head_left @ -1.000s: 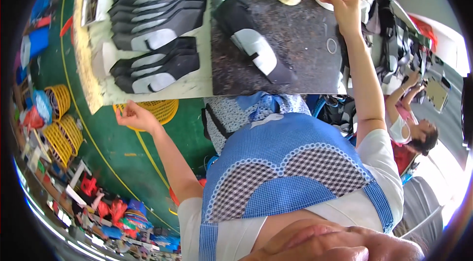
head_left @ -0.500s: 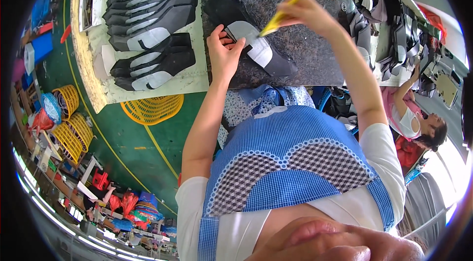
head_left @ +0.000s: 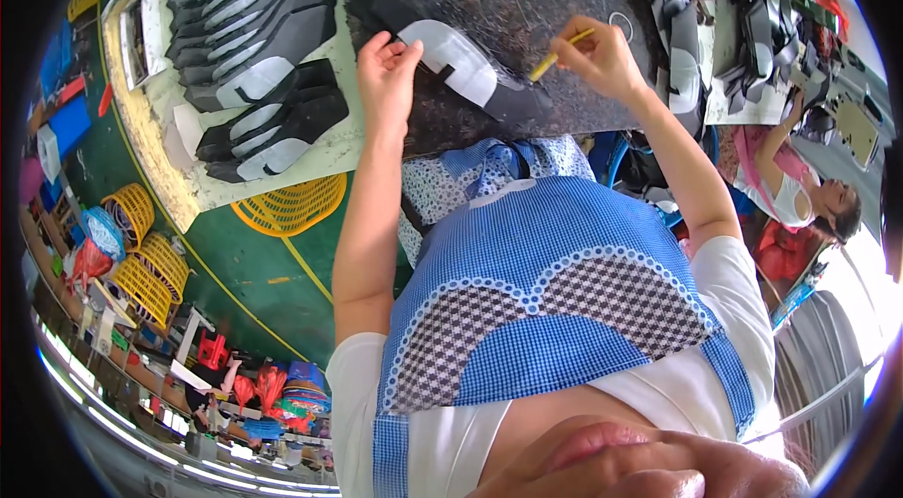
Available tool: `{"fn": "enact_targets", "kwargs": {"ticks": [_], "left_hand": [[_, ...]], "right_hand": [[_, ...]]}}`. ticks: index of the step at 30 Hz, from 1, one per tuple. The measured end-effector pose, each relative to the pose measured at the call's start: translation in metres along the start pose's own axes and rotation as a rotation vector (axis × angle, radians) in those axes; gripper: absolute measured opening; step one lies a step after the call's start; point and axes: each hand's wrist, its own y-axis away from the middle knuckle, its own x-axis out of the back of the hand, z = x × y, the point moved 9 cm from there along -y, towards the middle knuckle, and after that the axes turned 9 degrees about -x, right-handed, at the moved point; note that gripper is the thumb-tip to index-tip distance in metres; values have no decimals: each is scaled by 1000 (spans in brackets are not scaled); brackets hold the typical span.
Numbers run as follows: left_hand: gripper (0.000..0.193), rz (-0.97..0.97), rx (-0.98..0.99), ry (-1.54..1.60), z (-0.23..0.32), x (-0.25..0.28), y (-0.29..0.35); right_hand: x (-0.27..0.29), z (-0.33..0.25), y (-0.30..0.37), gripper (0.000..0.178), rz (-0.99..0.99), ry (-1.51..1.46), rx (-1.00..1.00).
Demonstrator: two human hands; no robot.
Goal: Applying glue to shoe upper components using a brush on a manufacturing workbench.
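A black shoe-upper piece with a light grey patch [head_left: 456, 61] lies slantwise on the dark work board [head_left: 602, 4]. My left hand [head_left: 386, 84] is at the left edge of this piece, its thumb and fingers apart, the thumb close against the patch. Between the fingers of my right hand [head_left: 602, 61] is a slim yellow brush [head_left: 555, 61]. Its tip points down to the black right-hand part of the piece, near the upper edge. Whether the tip touches there I cannot tell.
Overlapping black and grey upper pieces [head_left: 254, 18] form a long row at the left, with a smaller stack [head_left: 277, 126] nearer me. More pieces [head_left: 682, 56] lie at the right. A yellow basket [head_left: 292, 206] stands below the table. Another person [head_left: 790, 178] works at the right.
My right hand has turned the brush and brought it lower, toward the piece's right end. My left hand has slid slightly left along the edge. The whole table appears shifted up and left.
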Motion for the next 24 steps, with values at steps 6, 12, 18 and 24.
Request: {"fn": "enact_targets", "kwargs": {"ticks": [6,12,18,24], "left_hand": [[45,-127,-154,-142,12,-15,-13],[23,-176,157,211,8,-31,-2],[25,-313,374,388,-20,-41,-3],[21,-307,315,795,-24,-34,10]], "right_hand": [[-23,-28,22,17,-38,-10,289],[6,-73,26,15,119,-234,397],[-48,-98,31,14,54,-35,559],[-47,-89,-8,35,-186,140,248]]}}
